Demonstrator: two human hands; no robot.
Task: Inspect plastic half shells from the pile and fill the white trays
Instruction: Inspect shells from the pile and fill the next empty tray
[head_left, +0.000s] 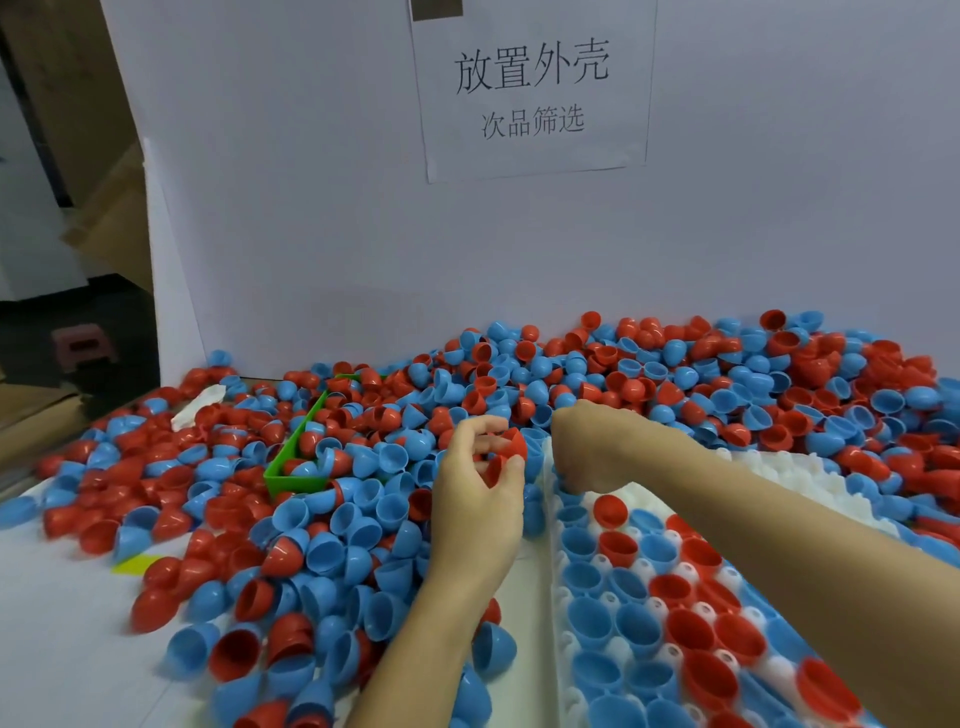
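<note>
A big pile of red and blue half shells (675, 374) covers the table from left to right. My left hand (480, 488) hovers over the pile and grips red half shells (511, 452) in its curled fingers. My right hand (592, 447) is curled knuckles-up at the far left corner of the white tray (779, 467); what it holds is hidden. The tray's near sockets hold red and blue shells with their open sides up, and its far right part shows bare white pegs.
A green bin (291, 467) lies half buried in the pile left of my hands. A white panel with a paper sign (535, 93) stands behind the table. A crumpled white scrap (200, 408) lies at the far left, and a yellow tag (137, 564) sits near the front.
</note>
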